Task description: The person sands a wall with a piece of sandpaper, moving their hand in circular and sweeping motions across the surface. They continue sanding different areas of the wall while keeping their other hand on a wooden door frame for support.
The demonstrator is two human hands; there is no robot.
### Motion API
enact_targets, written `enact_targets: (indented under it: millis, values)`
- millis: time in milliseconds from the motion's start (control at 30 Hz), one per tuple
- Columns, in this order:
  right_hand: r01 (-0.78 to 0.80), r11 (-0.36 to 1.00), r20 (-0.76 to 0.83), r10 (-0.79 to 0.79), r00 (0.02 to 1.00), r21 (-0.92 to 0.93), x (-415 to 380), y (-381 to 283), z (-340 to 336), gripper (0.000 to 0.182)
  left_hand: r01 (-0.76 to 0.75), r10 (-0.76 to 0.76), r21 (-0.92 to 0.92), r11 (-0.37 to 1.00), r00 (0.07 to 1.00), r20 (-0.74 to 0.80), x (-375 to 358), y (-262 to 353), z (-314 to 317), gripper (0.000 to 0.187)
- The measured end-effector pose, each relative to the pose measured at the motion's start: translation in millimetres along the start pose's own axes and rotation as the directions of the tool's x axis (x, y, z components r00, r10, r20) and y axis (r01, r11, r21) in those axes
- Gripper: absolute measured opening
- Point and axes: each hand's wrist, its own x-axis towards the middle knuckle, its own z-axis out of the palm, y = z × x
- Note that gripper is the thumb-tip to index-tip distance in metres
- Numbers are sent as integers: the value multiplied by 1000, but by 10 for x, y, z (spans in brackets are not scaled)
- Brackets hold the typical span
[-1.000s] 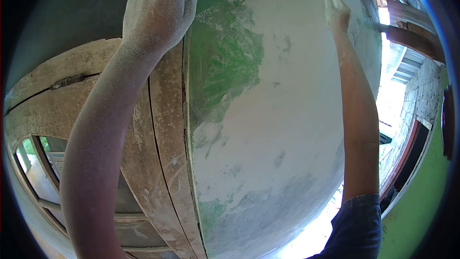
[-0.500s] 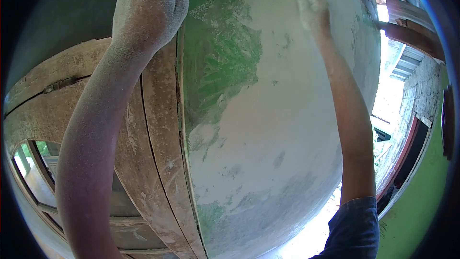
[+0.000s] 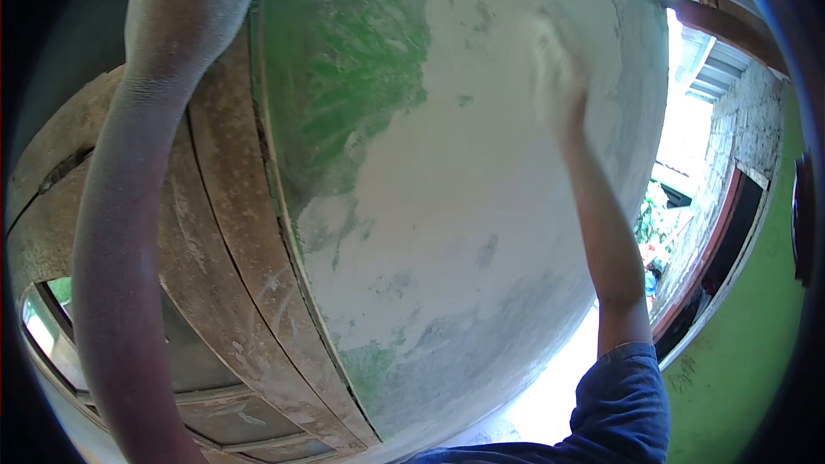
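Observation:
A wall (image 3: pixel 447 206) fills the middle, coated in whitish, dusty material with a patch of green paint (image 3: pixel 352 69) at its upper left. My right hand (image 3: pixel 557 73) is against or just over the white part, smeared by motion; whether it holds anything is hidden. Pale dust covers my left hand (image 3: pixel 185 9), which is raised at the upper left by the top of a wooden frame (image 3: pixel 228 120). Its fingers are cut off by the top edge of the view.
Below my left forearm are wooden panels with glass panes (image 3: pixel 198 344). On the right stand a green wall (image 3: pixel 730 378), a dark opening with a red frame (image 3: pixel 722 241), a wooden beam (image 3: pixel 726 30) and a pale brick wall (image 3: pixel 756 125).
The view has shifted, so the wall and frame appear further left. My right hand sits lower in view and is more blurred. My left hand has moved left and up, its fingers now out of view.

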Motion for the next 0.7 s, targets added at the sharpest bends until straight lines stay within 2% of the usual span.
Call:
enact_targets:
  millis: [33,67,100,133,167,233,267,300,333,367,400,433,500,533,567,633,700]
  values:
    - [-298,846,148,258,955,442,-340,-372,17,31,2,-1,-16,1000,1000,7,-8,14,9,25]
    - [-534,357,408,371,834,766,-742,-487,49,38,39,-40,-62,997,999,-16,-12,32,21,26]
    - [-136,877,362,-47,931,462,-1101,-650,16,41,75,-79,-109,991,996,-38,-11,67,35,26]
    - [453,890,511,-414,753,54,-1343,-743,-25,44,17,-30,-152,988,996,-85,-16,172,1,27]
    - [441,896,516,-400,758,47,-1441,-715,-45,44,16,-29,-166,986,996,-79,-5,198,-6,27]
    - [569,821,462,-485,743,-53,-1534,-707,-49,45,-31,20,-200,979,998,-58,5,196,-16,27]
    - [447,894,470,-385,794,-22,-1395,-592,-186,41,-36,13,-251,967,996,-93,-7,195,30,28]
    - [352,933,415,-291,862,-78,-1262,-445,-280,36,-34,15,-260,965,997,-76,-23,164,83,28]
    - [119,982,317,-67,946,-149,-1162,-349,-326,31,17,-32,-277,961,998,-51,-37,105,125,28]
    - [-78,995,165,88,982,-63,-1068,-276,-346,29,68,-79,-290,955,997,-25,-49,60,133,28]
    - [-258,965,24,258,966,50,-1008,-262,-358,28,56,-40,-198,979,996,81,-56,52,28,29]
    - [-273,960,31,272,962,53,-974,-331,-357,28,59,-40,-202,978,994,97,-81,82,65,29]
    - [-418,908,-94,413,906,-35,-940,-458,-283,27,277,-288,-405,871,957,35,-110,148,165,30]
    - [-182,980,-6,182,983,-84,-1028,-506,-216,27,280,-286,-404,871,957,46,-134,148,160,30]
    - [69,991,90,-59,994,-111,-1159,-588,-142,27,248,-251,-381,891,967,44,-151,140,145,30]
    - [199,980,270,-185,945,-24,-1514,-952,9,30,184,-182,-340,922,983,37,-177,127,103,31]
    - [234,947,203,-278,939,218,-1959,-1211,184,38,117,-115,-298,947,993,24,-178,143,62,33]
